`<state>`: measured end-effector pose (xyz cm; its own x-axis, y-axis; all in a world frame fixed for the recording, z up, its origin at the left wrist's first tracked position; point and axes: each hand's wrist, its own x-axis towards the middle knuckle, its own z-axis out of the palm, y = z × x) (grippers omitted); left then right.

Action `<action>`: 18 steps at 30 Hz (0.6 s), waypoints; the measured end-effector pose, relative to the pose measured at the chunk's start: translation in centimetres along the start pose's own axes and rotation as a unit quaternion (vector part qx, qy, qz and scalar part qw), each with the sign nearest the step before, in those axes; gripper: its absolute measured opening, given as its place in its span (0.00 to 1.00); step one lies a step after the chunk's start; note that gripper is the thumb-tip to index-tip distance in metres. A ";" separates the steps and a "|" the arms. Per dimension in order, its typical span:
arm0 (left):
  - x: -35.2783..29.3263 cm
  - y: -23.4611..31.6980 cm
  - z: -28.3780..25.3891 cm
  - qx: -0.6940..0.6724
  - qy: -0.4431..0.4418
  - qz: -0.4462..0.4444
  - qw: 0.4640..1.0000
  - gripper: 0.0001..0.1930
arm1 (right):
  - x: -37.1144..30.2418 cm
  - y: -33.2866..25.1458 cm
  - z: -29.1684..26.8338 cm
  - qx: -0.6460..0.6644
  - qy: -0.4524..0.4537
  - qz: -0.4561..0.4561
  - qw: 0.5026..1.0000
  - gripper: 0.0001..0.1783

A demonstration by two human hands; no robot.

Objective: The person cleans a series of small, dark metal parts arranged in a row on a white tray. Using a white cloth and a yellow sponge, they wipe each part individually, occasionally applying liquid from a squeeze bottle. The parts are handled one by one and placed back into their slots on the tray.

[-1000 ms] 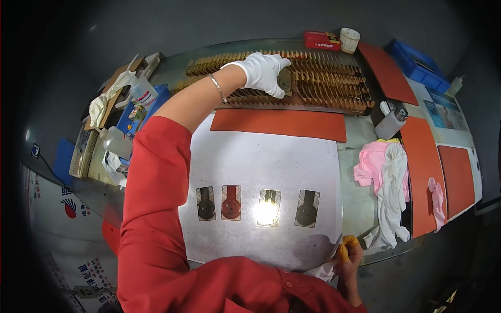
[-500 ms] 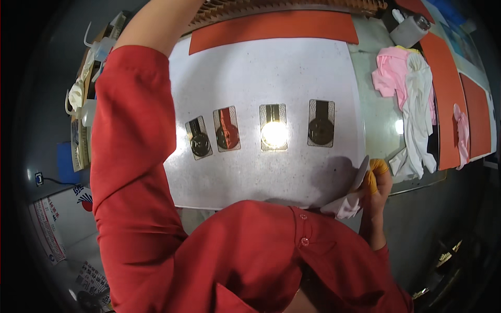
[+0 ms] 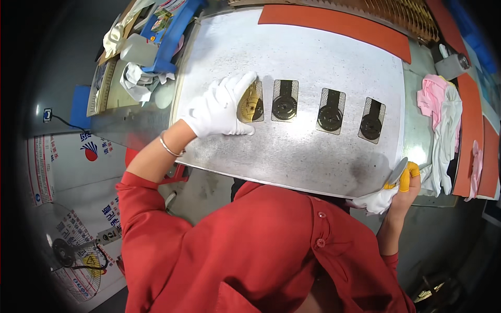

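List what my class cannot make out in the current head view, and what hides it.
Head view throughout:
Golden, dark-patterned rectangular plate, left part: covered by the white-gloved left hand.
Thin grey rounded piece at the right hand, far face: turned away from the camera.
Brown, many-finned rack: cut off by the top edge.
Blue plastic bin, outer part: lost in the dark lens rim.

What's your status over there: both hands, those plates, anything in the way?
Left hand: gloved, at leftmost plate, hiding part of it. Right hand: holding thin grey piece. Three more plates uncovered on white sheet.
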<state>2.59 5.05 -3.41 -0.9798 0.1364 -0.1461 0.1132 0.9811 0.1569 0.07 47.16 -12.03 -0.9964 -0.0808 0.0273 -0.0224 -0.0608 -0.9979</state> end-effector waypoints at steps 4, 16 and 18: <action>-0.6 -0.1 1.6 -0.028 0.066 -0.010 0.997 0.45 | 0.2 0.3 -0.2 0.013 0.012 0.007 1.000 0.08; 1.4 0.9 -2.0 -0.036 0.083 0.015 0.996 0.43 | 0.0 -0.7 0.7 -0.017 0.009 0.009 1.000 0.08; 6.2 1.4 -6.2 -0.030 0.162 0.102 0.981 0.43 | 0.0 -0.7 0.8 -0.008 0.016 0.010 1.000 0.08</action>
<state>-4.35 6.37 1.96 -0.9398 0.2694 0.2100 0.3123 0.9268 0.2085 0.14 46.45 -11.25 -0.9987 -0.0502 0.0059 -0.0038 -0.0432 -0.9991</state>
